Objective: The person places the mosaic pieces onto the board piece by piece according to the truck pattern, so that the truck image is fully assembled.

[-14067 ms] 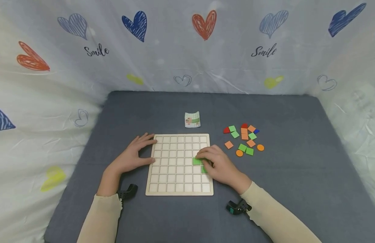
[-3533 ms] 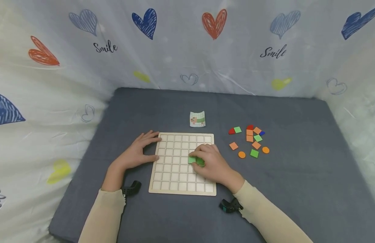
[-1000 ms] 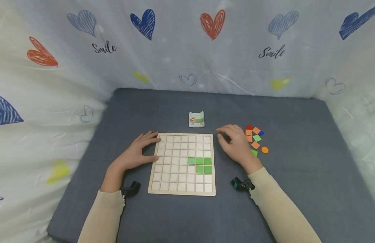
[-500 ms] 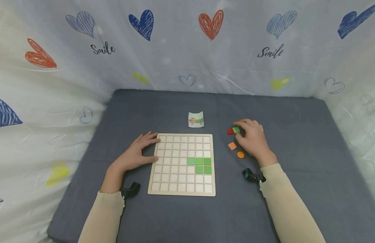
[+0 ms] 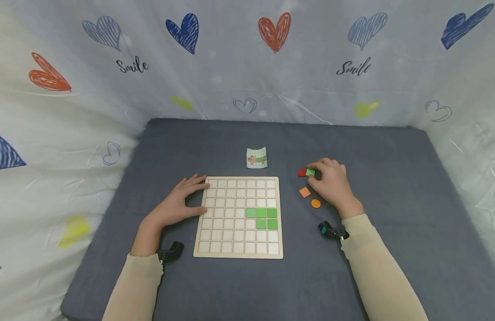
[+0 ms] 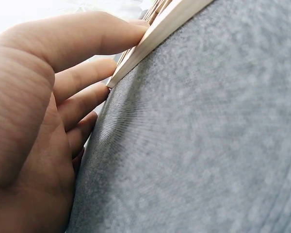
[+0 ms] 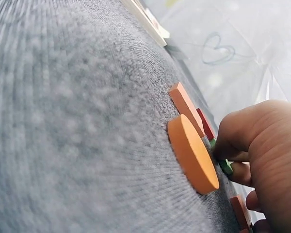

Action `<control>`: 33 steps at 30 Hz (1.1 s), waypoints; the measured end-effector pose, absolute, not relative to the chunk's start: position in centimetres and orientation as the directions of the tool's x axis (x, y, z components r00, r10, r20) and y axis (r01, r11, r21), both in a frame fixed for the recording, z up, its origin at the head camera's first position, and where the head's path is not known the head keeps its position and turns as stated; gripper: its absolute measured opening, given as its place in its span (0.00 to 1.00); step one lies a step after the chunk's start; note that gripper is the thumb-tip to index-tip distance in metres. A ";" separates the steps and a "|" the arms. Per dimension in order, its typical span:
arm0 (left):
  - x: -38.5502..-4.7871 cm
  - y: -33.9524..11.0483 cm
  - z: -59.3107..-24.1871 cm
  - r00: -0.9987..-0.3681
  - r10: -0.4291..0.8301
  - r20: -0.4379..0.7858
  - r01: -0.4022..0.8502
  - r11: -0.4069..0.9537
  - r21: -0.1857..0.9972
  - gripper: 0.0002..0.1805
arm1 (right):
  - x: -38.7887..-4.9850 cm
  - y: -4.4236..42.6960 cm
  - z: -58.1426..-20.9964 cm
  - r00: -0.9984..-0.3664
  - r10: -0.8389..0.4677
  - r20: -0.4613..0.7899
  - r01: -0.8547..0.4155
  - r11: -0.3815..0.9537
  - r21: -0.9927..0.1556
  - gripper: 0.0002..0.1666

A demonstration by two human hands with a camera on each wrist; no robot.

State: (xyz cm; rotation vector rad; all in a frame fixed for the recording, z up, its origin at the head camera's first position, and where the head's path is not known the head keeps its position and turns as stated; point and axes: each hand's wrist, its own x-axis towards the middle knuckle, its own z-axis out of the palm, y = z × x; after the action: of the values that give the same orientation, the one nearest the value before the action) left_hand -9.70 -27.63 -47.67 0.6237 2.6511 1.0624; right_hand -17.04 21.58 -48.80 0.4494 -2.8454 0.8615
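Note:
A wooden grid board (image 5: 238, 256) lies on the table, with several green square tiles (image 5: 261, 213) set in its right-hand cells. Along the board's left edge my left hand (image 5: 179, 200) rests with fingers spread; the left wrist view shows the thumb (image 6: 106, 34) on the rim (image 6: 150, 43). My right hand (image 5: 330, 182) pinches a green square tile (image 5: 310, 172) between thumb and fingers, close to the tabletop. A red piece (image 5: 301, 172) lies against that tile's left side. Nearer to me are an orange square tile (image 5: 305, 192) and an orange round tile (image 5: 316, 203).
Behind the board lies a small pattern card (image 5: 257, 158) with a coloured picture on a grid. Under everything is a dark grey tablecloth (image 5: 239, 285). Other loose tiles are hidden by the right hand in the head view; an orange one (image 7: 240, 212) shows in the right wrist view.
From beside the board's upper right corner, my right hand has moved right to the loose tiles and taken hold of a green square tile. The left hand stays at the board's edge.

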 end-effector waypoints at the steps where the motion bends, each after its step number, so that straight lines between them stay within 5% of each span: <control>1: -9.7 -27.6 -47.7 -0.886 0.462 -0.042 0.305 0.648 0.698 0.42 | -17.1 21.6 -48.8 -0.947 -0.243 0.212 -0.320 0.793 -0.518 0.19; 33: -9.7 -27.7 -47.8 -0.889 0.455 -0.047 0.299 0.655 0.694 0.42 | -16.0 18.8 -47.3 -0.901 -0.294 0.318 -0.429 0.706 -0.563 0.15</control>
State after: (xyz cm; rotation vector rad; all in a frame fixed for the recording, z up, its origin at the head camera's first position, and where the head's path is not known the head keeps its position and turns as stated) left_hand -9.68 -27.67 -47.83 0.6136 2.6557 1.0568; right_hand -16.03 18.83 -47.28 0.5814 -2.7090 0.9710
